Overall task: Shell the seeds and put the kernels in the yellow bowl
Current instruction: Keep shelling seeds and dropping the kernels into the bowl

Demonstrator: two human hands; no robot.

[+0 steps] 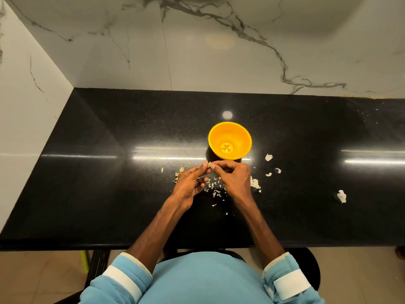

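Seed (209, 164) pinched between left hand (190, 183) and right hand (236, 178), fingers clamped on it, beside the yellow bowl (230, 125), probably for a short drop.

bowl (219, 137) on counter (109, 183); kernels (225, 147) in it; seed (209, 165) between left hand (190, 185), right hand (235, 178) before bowl; shells (215, 193) around

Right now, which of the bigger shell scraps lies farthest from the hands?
The lone scrap far out on the right of the black counter; the other big ones lie close around the left hand, right hand and yellow bowl.
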